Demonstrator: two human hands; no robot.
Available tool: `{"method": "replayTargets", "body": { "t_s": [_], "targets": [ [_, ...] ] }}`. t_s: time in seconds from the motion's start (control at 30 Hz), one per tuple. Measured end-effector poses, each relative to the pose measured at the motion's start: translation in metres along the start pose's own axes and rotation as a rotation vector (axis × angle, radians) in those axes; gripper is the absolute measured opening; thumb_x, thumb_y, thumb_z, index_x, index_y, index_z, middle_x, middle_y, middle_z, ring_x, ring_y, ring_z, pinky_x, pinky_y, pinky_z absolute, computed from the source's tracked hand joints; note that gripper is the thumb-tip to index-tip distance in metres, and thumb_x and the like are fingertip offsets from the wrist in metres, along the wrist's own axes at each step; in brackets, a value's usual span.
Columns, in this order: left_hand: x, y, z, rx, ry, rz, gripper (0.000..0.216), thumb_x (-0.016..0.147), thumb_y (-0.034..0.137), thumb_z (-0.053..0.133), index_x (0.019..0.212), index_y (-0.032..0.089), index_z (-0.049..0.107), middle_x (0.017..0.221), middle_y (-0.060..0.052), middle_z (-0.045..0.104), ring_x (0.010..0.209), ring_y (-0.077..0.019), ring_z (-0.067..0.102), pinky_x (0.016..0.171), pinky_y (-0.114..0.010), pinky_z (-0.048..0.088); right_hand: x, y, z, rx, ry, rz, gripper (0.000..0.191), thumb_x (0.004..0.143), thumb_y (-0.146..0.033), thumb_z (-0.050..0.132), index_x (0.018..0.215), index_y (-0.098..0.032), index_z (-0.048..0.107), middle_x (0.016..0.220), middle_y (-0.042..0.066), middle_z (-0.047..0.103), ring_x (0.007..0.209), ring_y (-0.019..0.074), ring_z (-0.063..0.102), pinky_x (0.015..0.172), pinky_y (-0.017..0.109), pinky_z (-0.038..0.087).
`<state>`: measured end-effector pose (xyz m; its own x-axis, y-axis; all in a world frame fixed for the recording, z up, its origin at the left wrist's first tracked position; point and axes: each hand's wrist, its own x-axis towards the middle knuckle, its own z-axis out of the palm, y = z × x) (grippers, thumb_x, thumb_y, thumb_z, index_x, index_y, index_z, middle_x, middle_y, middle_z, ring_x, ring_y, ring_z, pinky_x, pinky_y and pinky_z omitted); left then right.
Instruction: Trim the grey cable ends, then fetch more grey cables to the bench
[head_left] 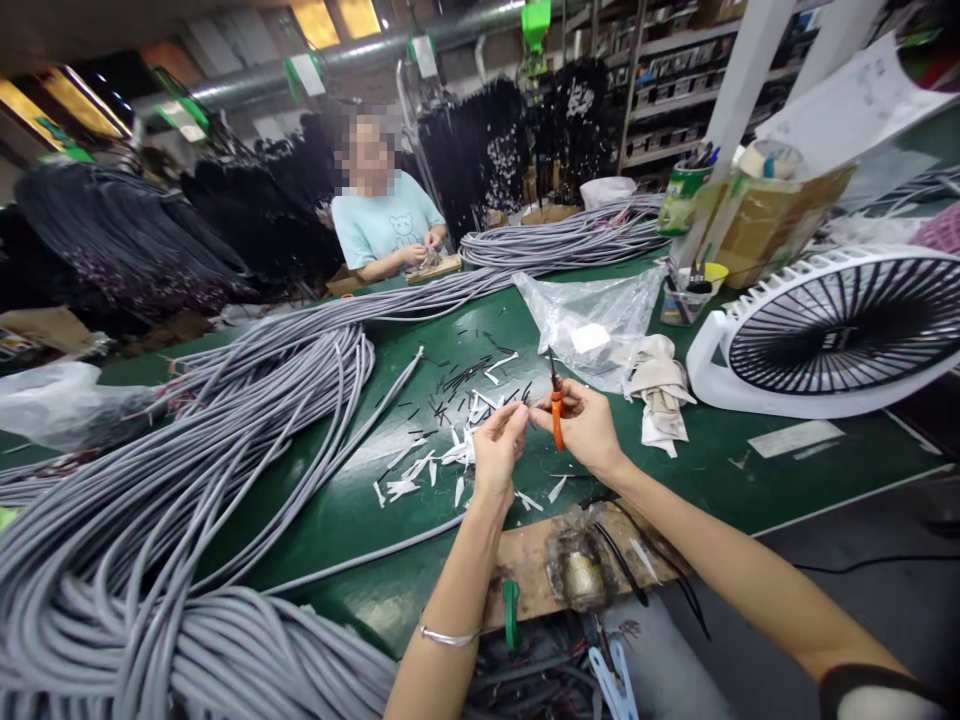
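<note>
At far left, a crumpled clear polythene bag (60,405) lies against heavy coils of grey round-sheathed cable (150,520), which spread over the left of the green-topped bench (352,530) and hang past its near edge. Across the bench, a co-worker in a pale blue T-shirt (386,225) works with both hands at a flat wooden board (433,269). Dark bundled cables (480,150) hang behind that person.

At centre, short black and white plastic offcuts (450,430) lie scattered on the bench, just ahead of the hands. The left hand (499,450), with a thin silver bangle (448,636) at the wrist, is pinched closed at the fingertips, right beside the scissor blades; whatever it pinches is too small to tell. The right hand (581,425) is clenched on orange-handled scissors (556,420), blades upward. The hands nearly touch.

Below them, a scarred wooden board (525,570) sits at the bench edge, with a green clip (511,610) at its near side. To the right are a clear plastic bag (592,325), a folded off-white cloth (660,390) and a white desk fan with a black grille (825,330); green bench top extends in front of the fan to the edge
</note>
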<state>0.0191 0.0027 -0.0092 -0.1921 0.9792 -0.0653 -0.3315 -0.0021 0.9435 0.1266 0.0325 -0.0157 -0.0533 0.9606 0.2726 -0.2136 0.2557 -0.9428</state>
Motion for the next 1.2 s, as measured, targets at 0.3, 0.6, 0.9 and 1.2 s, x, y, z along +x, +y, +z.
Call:
{"method": "replayTargets", "body": {
  "t_s": [0.3,0.6,0.9,1.2],
  "targets": [
    [0.002,-0.002,0.000,-0.063,0.007,0.042,0.036,0.060,0.046,0.070,0.072,0.012,0.064,0.050,0.005,0.044,0.037,0.0001,0.030,0.035,-0.013,0.015,0.000,-0.002,0.002,0.134,-0.018,0.022,0.028,0.054,-0.020,0.074,0.064,-0.017,0.049,0.061,-0.004,0.058,0.058,0.0093,0.054,0.059,0.021,0.044],
    [0.001,0.000,0.003,-0.141,0.156,-0.040,0.038,0.052,0.037,0.074,0.075,0.008,0.065,0.059,-0.001,0.058,0.035,-0.0034,0.043,0.030,-0.013,0.019,-0.001,0.001,0.000,0.036,0.018,-0.042,0.022,0.056,-0.018,0.073,0.064,-0.017,0.053,0.063,-0.002,0.060,0.059,0.0099,0.055,0.059,0.021,0.044],
    [0.006,-0.002,-0.002,-0.209,0.276,-0.066,0.024,0.053,0.028,0.068,0.062,0.011,0.054,0.052,0.003,0.053,0.032,-0.0038,0.042,0.030,-0.014,0.019,0.002,0.000,0.000,-0.007,0.028,-0.034,0.023,0.055,-0.021,0.073,0.061,-0.016,0.051,0.061,-0.003,0.057,0.057,0.0095,0.053,0.058,0.022,0.043],
    [0.004,0.007,-0.008,0.334,0.003,0.141,0.038,0.063,0.033,0.069,0.094,0.014,0.061,0.065,-0.001,0.061,0.050,-0.0082,0.054,0.049,-0.019,0.041,-0.003,-0.002,-0.016,-0.400,0.120,-0.263,0.013,0.066,-0.024,0.065,0.066,-0.017,0.054,0.060,-0.002,0.055,0.055,0.0095,0.049,0.054,0.021,0.040]
  ]
}}
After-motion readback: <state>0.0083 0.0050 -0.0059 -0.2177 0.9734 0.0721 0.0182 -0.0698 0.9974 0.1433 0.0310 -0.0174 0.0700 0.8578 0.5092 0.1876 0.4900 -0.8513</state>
